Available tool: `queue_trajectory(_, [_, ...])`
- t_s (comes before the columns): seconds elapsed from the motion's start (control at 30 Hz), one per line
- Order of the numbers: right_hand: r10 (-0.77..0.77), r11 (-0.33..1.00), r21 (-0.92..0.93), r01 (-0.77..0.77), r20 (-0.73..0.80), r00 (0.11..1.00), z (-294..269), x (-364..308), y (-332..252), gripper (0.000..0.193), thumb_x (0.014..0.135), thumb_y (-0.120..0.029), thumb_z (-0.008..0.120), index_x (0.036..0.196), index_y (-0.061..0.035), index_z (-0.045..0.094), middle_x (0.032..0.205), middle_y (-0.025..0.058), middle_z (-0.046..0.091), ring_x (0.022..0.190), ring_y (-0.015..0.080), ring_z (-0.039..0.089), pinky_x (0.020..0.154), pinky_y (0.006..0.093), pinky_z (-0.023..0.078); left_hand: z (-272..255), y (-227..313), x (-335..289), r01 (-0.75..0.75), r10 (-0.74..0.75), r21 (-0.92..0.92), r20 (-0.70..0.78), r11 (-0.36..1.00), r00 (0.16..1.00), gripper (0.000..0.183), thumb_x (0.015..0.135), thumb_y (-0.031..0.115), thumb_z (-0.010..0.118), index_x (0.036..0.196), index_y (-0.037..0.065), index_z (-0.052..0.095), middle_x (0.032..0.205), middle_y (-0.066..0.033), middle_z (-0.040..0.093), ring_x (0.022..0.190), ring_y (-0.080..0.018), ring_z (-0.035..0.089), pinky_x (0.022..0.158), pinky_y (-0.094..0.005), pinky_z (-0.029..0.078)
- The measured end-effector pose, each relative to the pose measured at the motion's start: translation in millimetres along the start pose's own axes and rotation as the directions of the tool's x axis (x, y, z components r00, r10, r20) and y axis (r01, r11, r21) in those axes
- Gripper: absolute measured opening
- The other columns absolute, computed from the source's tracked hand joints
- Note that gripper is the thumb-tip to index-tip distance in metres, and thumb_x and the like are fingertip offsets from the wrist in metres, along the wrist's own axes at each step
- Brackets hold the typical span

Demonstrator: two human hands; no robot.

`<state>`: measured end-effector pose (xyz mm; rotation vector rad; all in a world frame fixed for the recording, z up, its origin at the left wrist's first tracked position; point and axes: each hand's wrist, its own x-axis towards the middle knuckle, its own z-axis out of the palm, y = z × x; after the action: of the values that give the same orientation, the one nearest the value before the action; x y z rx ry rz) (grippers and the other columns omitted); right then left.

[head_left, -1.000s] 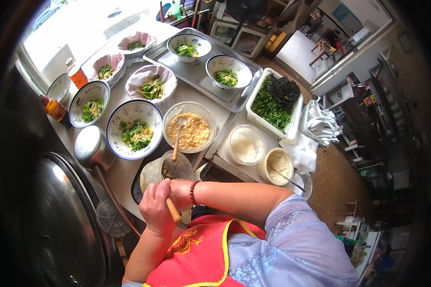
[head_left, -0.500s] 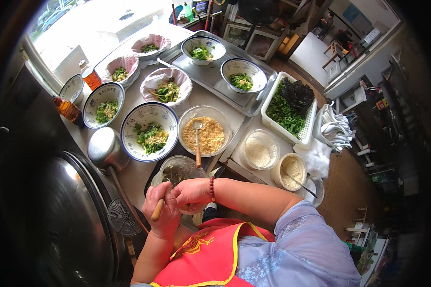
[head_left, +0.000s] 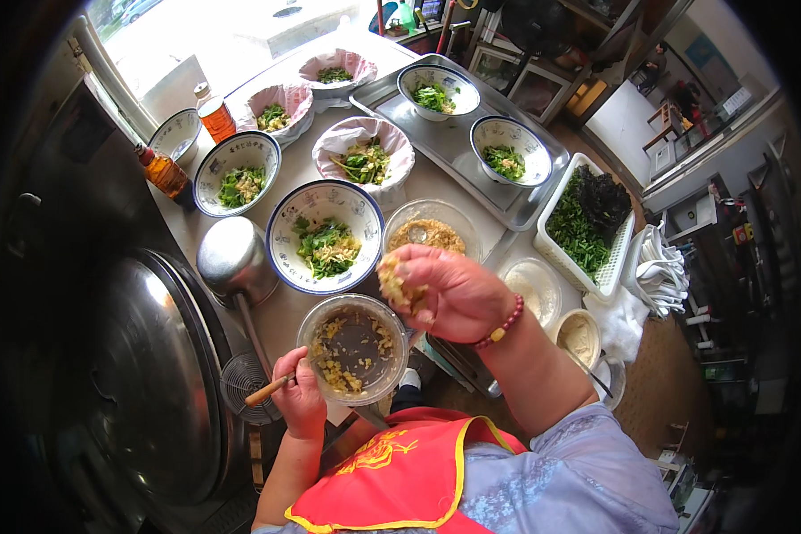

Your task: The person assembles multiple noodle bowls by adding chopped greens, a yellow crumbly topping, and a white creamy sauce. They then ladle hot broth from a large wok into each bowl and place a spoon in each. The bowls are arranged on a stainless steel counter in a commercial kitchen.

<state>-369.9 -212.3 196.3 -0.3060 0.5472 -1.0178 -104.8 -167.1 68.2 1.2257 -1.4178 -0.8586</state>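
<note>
Lumpy mince (head_left: 336,372) clings inside round plastic tub (head_left: 362,336)

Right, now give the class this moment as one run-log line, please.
left hand: holding wooden handle at rim of clear tub | right hand: holding chopped yellowish food | nearby: blue-rimmed bowl with greens

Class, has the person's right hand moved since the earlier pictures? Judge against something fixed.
Yes: the right hand has moved rightward and up the picture, judged against the nearest blue-rimmed bowl.
</note>
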Motion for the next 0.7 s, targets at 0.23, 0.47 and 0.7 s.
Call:
queue_trajectory(0.23, [-0.519,0.840,-0.357,0.409,-0.308,0.797,-77.1,0.5,-168.2,0.011,0.095,-0.011,0.054,0.101,-0.0032,0.059,0.084,0.0057,0.063,0.067,0.0133,0.058,0.055,0.0212,0.047,-0.4,-7.3,0.3,-0.080,0.080,0.071,0.006,0.994,0.997,0.017,0.093,-0.002,0.051,0.105,0.000,0.062,0.088,-0.0079,0.056,0.078,-0.0161,0.052,0.072,-0.0267,0.043])
queue_trajectory(0.47, [-0.622,0.580,-0.756,-0.304,-0.651,0.434,-229.6,35.2,-245.3,0.010,0.087,-0.007,0.060,0.094,-0.0013,0.065,0.076,0.0085,0.063,0.052,0.0141,0.056,0.047,0.0231,0.050,9.6,-9.9,26.3,-0.100,0.095,0.094,0.053,0.991,0.994,0.015,0.091,-0.004,0.052,0.100,0.000,0.063,0.077,-0.0058,0.052,0.068,-0.0148,0.046,0.062,-0.0263,0.038])
queue_trajectory(0.7, [-0.541,0.803,-0.583,0.122,-0.627,0.561,-205.4,83.9,-282.6,0.008,0.094,-0.009,0.058,0.092,-0.0011,0.060,0.075,0.0051,0.059,0.061,0.0115,0.057,0.049,0.0224,0.051,5.0,-7.0,26.1,-0.033,0.026,0.148,0.048,0.988,0.999,0.014,0.088,-0.005,0.053,0.097,0.000,0.062,0.074,-0.0064,0.052,0.066,-0.0157,0.046,0.060,-0.0268,0.037])
